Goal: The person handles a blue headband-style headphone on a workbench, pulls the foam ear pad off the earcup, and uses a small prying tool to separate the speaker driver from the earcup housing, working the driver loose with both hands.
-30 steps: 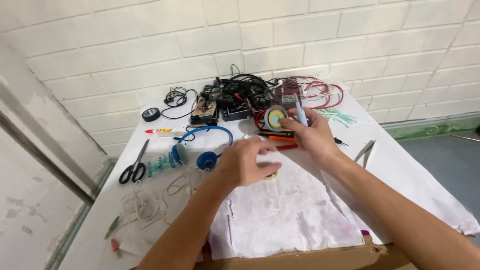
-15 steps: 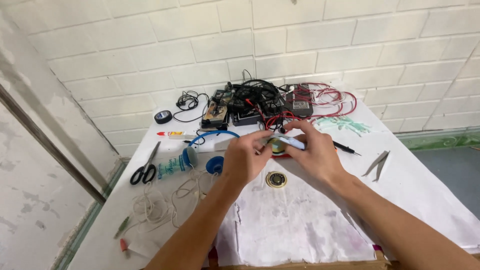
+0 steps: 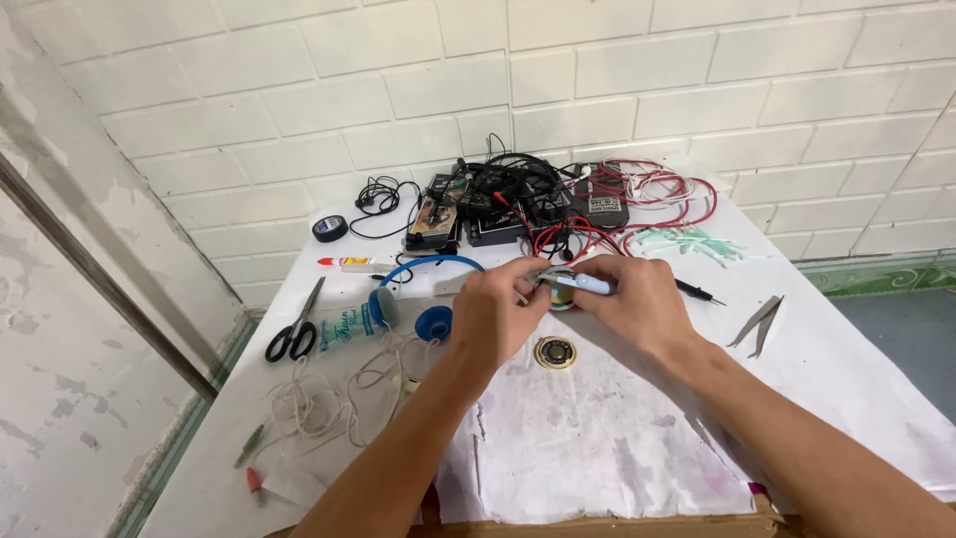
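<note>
My left hand (image 3: 495, 311) and my right hand (image 3: 637, 304) meet above the middle of the white-covered table (image 3: 597, 448). Between their fingertips they pinch a small round speaker part (image 3: 561, 292). My right hand also grips a thin tool with a blue handle (image 3: 583, 284), lying across its fingers and pointing left at the part. A second round gold speaker (image 3: 555, 353) lies flat on the cloth just below the hands, untouched.
Blue headphones (image 3: 418, 299), a clear bottle (image 3: 344, 326), scissors (image 3: 295, 329) and white cords (image 3: 319, 394) lie at left. A heap of black boxes and red wires (image 3: 558, 204) sits by the brick wall. Tweezers (image 3: 757, 324) and a black probe (image 3: 697, 292) lie at right. Black tape roll (image 3: 330, 228) at back left.
My hands came down and together from the back of the table to its middle. The gold speaker now lies on the cloth below them.
</note>
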